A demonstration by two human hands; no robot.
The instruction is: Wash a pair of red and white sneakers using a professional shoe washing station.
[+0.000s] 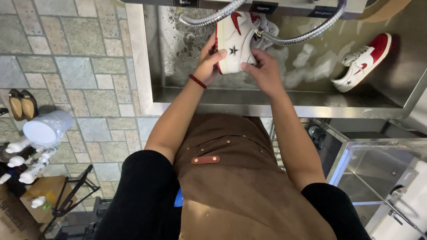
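Observation:
Over the steel sink (267, 104) I hold a white sneaker (235, 40) with red trim and a black star at its heel. My left hand (209, 62) grips its left side, a red bead bracelet on that wrist. My right hand (264, 71) grips the heel from the right. The shoe is upright on its toe end, its sole facing left. A second matching sneaker (362, 62) lies on its side at the right of the sink, among soap foam.
Two flexible metal hoses (307, 33) hang across the sink in front of the held shoe. A steel cabinet (378, 173) stands at the lower right. On the tiled floor at the left are a white tub (44, 129), spray bottles (26, 166) and dark shoes (20, 104).

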